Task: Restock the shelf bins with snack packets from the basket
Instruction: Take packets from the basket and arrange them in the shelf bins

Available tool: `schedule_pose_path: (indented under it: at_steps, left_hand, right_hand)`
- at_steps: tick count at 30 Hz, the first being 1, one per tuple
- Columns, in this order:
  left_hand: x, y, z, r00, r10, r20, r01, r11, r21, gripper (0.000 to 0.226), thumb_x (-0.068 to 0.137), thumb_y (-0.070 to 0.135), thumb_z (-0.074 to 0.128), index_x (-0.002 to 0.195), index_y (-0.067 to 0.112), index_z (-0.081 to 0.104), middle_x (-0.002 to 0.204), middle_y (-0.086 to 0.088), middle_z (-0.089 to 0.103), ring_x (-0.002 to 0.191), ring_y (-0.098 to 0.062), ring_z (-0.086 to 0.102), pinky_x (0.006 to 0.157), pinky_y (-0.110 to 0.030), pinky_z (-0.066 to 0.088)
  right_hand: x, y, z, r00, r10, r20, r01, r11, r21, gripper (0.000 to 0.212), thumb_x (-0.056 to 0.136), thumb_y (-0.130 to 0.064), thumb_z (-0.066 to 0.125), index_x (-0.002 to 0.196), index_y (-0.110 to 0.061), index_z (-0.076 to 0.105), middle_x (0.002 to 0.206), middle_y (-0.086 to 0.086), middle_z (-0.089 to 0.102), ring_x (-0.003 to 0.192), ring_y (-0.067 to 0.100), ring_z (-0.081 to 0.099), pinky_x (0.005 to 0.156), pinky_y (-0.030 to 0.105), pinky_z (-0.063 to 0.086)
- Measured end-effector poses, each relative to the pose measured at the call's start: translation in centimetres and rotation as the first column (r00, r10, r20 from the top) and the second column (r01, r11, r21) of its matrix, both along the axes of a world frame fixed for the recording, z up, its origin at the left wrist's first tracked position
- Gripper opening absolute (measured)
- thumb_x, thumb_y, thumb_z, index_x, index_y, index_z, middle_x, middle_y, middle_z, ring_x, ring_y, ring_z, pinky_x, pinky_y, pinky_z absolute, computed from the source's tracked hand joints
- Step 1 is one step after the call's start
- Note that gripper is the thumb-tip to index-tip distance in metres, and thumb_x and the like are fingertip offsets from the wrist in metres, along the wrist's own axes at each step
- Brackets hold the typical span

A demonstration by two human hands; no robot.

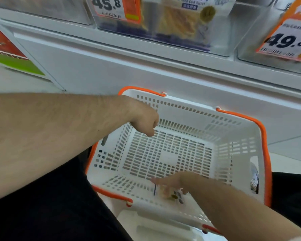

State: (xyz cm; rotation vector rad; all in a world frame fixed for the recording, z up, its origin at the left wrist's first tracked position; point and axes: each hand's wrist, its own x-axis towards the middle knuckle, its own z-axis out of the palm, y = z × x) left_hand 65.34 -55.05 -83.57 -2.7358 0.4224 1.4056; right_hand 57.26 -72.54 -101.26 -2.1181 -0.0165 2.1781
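Observation:
A white slotted basket (pixel 240 134) with orange handles stands on the floor in front of the shelf unit. My left hand (pixel 143 119) hangs over its far left corner, fingers curled into a fist with nothing visible in them, and the forearm crosses the left rim. My right hand (pixel 170 184) reaches down inside the near wall and grips a small snack packet (pixel 176 196), which is blurred. The rest of the basket floor shows no other packet. Above, a clear shelf bin (pixel 221 40) holds snack packets (pixel 179 23) with a yellowish filling.
Orange price tags reading 45.8 (pixel 115 7) and 49.8 (pixel 287 39) hang on the bin fronts. The white shelf base panel (pixel 111 70) rises just behind the basket. A red and green poster (pixel 9 54) lies at the left. My dark trousers (pixel 50 206) flank the basket.

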Motion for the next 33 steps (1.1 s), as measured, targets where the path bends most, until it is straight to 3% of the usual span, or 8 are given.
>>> schedule_pose_path:
  at_steps: [4,8,13,19,22,27,29,33]
  left_hand:
    - [0.1,0.0,-0.1,1.0,0.02,0.006,-0.02,1.0,0.005,0.046,0.101,0.039,0.048,0.143,0.019,0.046,0.142,0.003,0.05,0.127,-0.018,0.048,0.094,-0.027,0.035]
    - [0.1,0.0,-0.4,1.0,0.011,-0.005,-0.011,1.0,0.006,0.042,0.1,0.039,0.048,0.136,0.019,0.053,0.135,0.002,0.056,0.12,-0.019,0.054,0.099,-0.031,0.042]
    - [0.2,0.3,-0.1,1.0,0.026,0.0,-0.026,1.0,0.003,0.044,0.1,0.038,0.048,0.141,0.019,0.049,0.139,0.004,0.053,0.123,-0.018,0.052,0.099,-0.03,0.04]
    - [1.2,1.1,-0.1,0.986,0.164,0.036,-0.16,0.983,-0.094,0.034,0.098,0.041,0.051,0.122,0.017,0.059,0.133,0.0,0.06,0.107,-0.017,0.058,0.095,-0.032,0.047]
    - [1.4,1.5,0.0,0.957,0.279,0.075,-0.266,0.953,-0.147,0.04,0.096,0.04,0.052,0.127,0.014,0.058,0.11,0.0,0.065,0.088,-0.015,0.06,0.068,-0.026,0.046]
    - [1.4,2.2,0.5,0.855,0.503,0.124,-0.466,0.851,-0.242,0.046,0.092,0.05,0.056,0.102,0.006,0.064,0.081,-0.005,0.06,0.066,-0.02,0.051,0.058,-0.03,0.041]
    - [1.2,2.2,0.9,0.773,0.633,0.042,-0.581,0.733,-0.352,0.041,0.092,0.051,0.057,0.093,0.01,0.058,0.083,-0.005,0.061,0.07,-0.019,0.055,0.061,-0.028,0.044]
    - [1.0,1.9,2.2,0.568,0.79,-0.23,-0.713,0.332,-0.618,0.015,0.092,0.028,0.067,0.096,0.013,0.067,0.086,0.0,0.071,0.081,-0.013,0.067,0.067,-0.024,0.05]
  right_hand:
    - [-0.9,0.7,-1.2,0.997,-0.07,0.006,0.071,0.993,-0.09,0.115,0.07,-0.092,0.044,0.157,-0.019,0.021,0.164,0.01,0.018,0.145,0.03,0.031,0.105,0.039,0.034]
    - [-1.1,1.0,-1.7,0.997,-0.061,0.047,0.064,0.996,-0.06,0.095,0.085,-0.068,0.059,0.156,-0.016,0.025,0.163,0.011,0.019,0.146,0.032,0.028,0.111,0.04,0.033]
    - [0.6,0.9,2.0,0.997,-0.028,0.069,0.028,1.0,0.005,0.062,0.099,-0.043,0.052,0.152,-0.016,0.034,0.162,0.009,0.022,0.145,0.031,0.027,0.112,0.037,0.031]
    - [5.5,1.2,4.8,0.918,-0.269,0.291,0.236,0.961,0.144,0.116,0.061,-0.063,0.078,0.155,-0.031,0.02,0.159,0.007,0.029,0.138,0.033,0.038,0.108,0.048,0.038]
    - [7.8,1.9,7.6,0.811,-0.276,0.515,0.076,0.924,0.374,0.119,0.065,-0.053,0.083,0.157,-0.026,0.012,0.16,0.007,0.028,0.142,0.029,0.034,0.111,0.043,0.036]
    - [9.5,2.5,12.9,0.521,-0.184,0.834,-0.306,0.871,0.384,0.126,0.061,-0.054,0.083,0.157,-0.024,0.007,0.159,0.006,0.026,0.144,0.027,0.024,0.114,0.041,0.031]
    - [9.6,2.5,14.9,0.385,-0.141,0.912,-0.44,0.841,0.316,0.127,0.06,-0.055,0.082,0.157,-0.024,0.006,0.158,0.006,0.027,0.142,0.028,0.026,0.114,0.041,0.03]
    - [10.1,2.4,18.1,0.124,-0.049,0.991,-0.602,0.791,0.114,0.128,0.059,-0.061,0.076,0.157,-0.024,0.003,0.158,0.003,0.022,0.14,0.027,0.027,0.114,0.041,0.026]
